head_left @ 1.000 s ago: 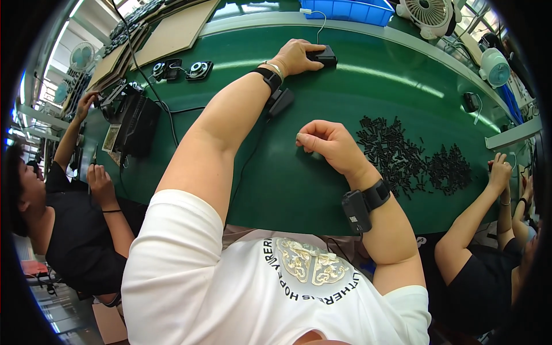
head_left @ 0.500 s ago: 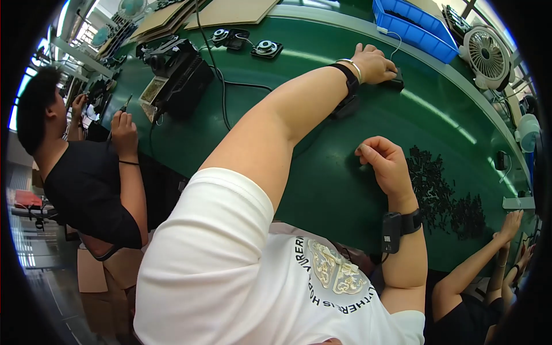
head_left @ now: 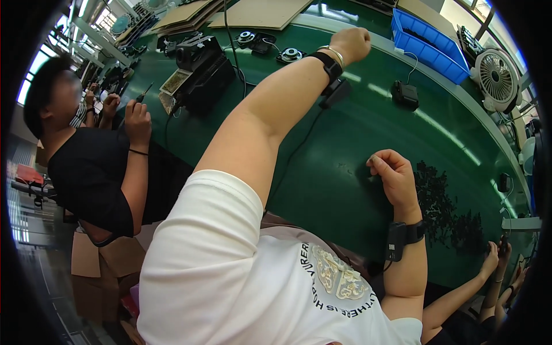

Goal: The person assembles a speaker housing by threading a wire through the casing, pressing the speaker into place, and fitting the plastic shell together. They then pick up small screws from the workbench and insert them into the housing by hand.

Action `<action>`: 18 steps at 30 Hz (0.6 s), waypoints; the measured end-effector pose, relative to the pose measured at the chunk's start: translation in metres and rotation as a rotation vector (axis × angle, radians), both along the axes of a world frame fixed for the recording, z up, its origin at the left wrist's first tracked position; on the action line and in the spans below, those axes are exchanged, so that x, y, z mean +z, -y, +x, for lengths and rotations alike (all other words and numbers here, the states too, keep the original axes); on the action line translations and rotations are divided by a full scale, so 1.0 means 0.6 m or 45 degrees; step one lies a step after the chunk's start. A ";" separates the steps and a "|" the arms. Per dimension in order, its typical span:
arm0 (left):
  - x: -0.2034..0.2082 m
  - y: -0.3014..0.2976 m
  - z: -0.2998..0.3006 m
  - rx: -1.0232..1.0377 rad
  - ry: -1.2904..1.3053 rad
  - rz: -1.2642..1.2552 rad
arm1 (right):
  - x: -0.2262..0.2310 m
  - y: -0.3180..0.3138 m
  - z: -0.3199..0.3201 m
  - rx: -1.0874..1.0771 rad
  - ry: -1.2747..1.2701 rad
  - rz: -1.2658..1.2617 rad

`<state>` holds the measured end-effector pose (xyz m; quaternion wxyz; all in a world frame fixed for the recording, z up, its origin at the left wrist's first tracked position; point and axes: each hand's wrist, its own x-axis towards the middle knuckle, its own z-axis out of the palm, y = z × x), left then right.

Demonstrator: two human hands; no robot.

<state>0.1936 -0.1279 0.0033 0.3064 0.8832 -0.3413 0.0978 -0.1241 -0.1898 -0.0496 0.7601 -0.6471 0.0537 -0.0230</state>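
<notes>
My left hand (head_left: 352, 45) reaches to the far side of the green table, its fingers curled closed. What it holds, if anything, is hidden. To its right a small black box (head_left: 405, 94) with a thin white cable rests on the table, apart from the hand. My right hand (head_left: 395, 175) hovers over the middle of the table, thumb and forefinger pinched together; anything between them is too small to name. Just right of that hand lies a spread heap of small black parts (head_left: 434, 192). Each wrist wears a black strap with a small black unit.
A blue bin (head_left: 428, 49) with dark contents and a white fan (head_left: 497, 77) stand at the far right. Left lies a black boxy device (head_left: 201, 75), with a hanging cable and round-faced parts (head_left: 290, 55) nearby. A co-worker (head_left: 86, 172) sits left; other people's hands (head_left: 491, 259) show right.
My left hand has come off the black box and moved left and away, its fingers now curled. My right hand keeps its pinch. The whole view has shifted slightly.
</notes>
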 end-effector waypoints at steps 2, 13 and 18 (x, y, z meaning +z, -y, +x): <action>0.000 -0.064 0.084 0.274 0.201 -0.047 | 0.003 -0.005 0.009 0.041 0.008 -0.002; -0.020 -0.292 0.276 1.209 -0.467 0.315 | 0.007 -0.007 0.008 -0.009 -0.037 0.048; -0.069 -0.333 0.362 1.172 -0.548 0.424 | 0.009 -0.006 0.006 -0.018 -0.051 0.081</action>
